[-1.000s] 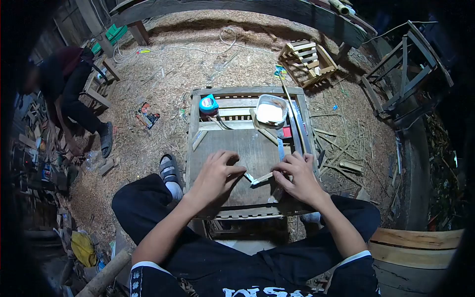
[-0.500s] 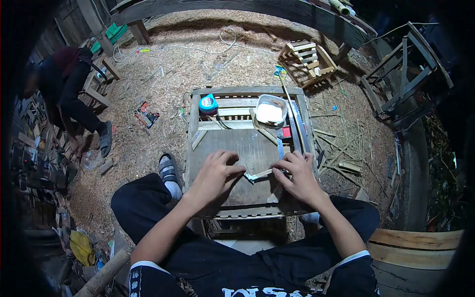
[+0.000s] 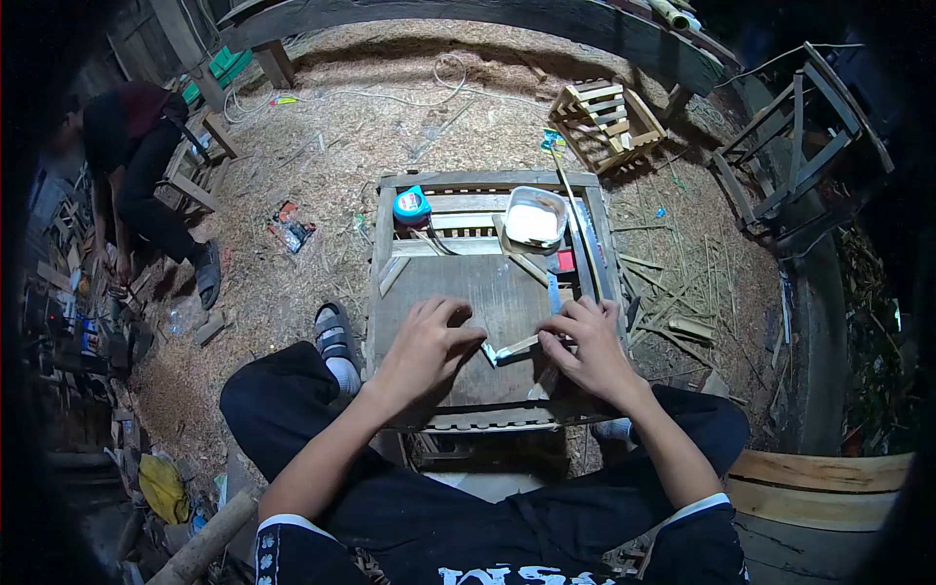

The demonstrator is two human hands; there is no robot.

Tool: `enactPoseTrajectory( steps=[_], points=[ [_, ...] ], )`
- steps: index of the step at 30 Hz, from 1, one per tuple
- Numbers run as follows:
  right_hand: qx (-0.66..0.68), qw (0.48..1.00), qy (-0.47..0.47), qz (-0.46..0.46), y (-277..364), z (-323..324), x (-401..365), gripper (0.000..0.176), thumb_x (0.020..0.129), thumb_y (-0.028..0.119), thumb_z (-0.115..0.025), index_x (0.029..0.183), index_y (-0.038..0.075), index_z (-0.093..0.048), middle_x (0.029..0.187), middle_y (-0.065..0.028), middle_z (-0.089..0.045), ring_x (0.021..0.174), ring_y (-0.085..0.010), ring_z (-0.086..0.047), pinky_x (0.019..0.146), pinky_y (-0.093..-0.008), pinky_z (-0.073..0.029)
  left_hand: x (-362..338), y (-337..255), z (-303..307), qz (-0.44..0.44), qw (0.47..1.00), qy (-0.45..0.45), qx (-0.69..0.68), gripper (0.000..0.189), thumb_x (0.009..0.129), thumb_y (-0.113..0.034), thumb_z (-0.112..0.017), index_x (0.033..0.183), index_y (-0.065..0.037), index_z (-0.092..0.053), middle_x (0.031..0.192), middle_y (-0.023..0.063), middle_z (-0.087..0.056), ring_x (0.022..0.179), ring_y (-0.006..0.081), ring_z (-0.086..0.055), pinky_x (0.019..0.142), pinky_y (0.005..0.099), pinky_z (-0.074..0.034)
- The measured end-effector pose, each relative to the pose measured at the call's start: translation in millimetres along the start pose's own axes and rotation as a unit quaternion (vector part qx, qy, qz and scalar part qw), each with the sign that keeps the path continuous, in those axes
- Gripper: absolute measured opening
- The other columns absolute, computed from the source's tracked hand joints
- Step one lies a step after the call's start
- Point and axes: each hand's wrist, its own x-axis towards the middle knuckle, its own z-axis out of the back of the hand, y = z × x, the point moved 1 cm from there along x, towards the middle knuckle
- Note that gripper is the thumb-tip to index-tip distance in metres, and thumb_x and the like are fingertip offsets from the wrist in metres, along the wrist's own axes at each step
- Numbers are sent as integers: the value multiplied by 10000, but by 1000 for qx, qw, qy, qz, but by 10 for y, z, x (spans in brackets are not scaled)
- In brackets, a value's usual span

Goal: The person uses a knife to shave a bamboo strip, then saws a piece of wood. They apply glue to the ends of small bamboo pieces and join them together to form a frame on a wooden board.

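Over a wooden board [image 3: 487, 283] on a slatted crate-like table [image 3: 374, 292], my left hand [image 3: 429, 341] pinches the end of a short thin stick at its fingertips. My right hand [image 3: 590, 351] grips a second thin wooden strip [image 3: 520, 346], which slants down to the left. The two pieces meet at an angle between my hands, with whitish material at the corner [image 3: 498, 357]. Behind them on the table are a blue tape measure [image 3: 411, 204], a square tub of white stuff [image 3: 535, 216] and a red object [image 3: 565, 261].
Another person [image 3: 146, 175] bends down at the left. A slatted wooden crate [image 3: 606, 125] lies on the shavings-covered floor behind the table. A wooden frame [image 3: 799, 156] stands at the right. Thin sticks [image 3: 682, 292] are scattered beside the table, and a red tool [image 3: 292, 227] lies at its left.
The corner where the two pieces meet has shifted slightly down. My hands have hardly moved. At the left, the other person's head and arms have moved.
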Motion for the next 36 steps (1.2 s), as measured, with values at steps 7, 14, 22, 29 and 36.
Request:
enactPoseTrajectory(
  steps=[7,14,22,29,36],
  points=[
    [24,999,-21,-7,-9,117,-59,193,1016,305,-705,1093,139,-767,963,-68,-613,993,-238,-594,949,-442,-330,-34,-12,13,-1,1000,-22,15,537,865,-238,-810,1370,-92,-697,1247,144,-681,1181,337,-614,1072,463,-457],
    [53,998,28,-19,-55,161,-125,191,1050,266,-666,1115,109,-751,954,-89,-683,904,-300,-620,903,-405,-366,-132,-118,-87,18,999,-30,29,1005,778,-367,-861,1633,-67,-426,1153,118,-680,1096,310,-596,1050,448,-407],
    [74,997,25,-31,-34,162,-122,196,1059,262,-651,1084,92,-746,1018,-89,-757,975,-279,-680,911,-412,-387,-122,-170,-143,5,998,-48,47,1051,774,-392,-869,1646,-44,-398,1129,120,-664,1057,305,-594,1027,455,-406],
    [43,999,1,8,-6,50,-97,184,1029,262,-698,1081,93,-749,949,-60,-677,959,-253,-625,905,-407,-379,-147,-226,-191,18,997,-57,50,1084,776,-369,-861,1666,-25,-348,1147,119,-662,1049,304,-577,994,454,-410],
    [37,999,16,13,22,4,-62,221,1005,293,-723,1128,110,-736,998,-64,-648,1012,-257,-607,923,-408,-379,-169,-204,-225,30,997,-63,27,1091,769,-344,-878,1675,-54,-343,1147,133,-668,1094,315,-609,1044,461,-421]
  ],
)
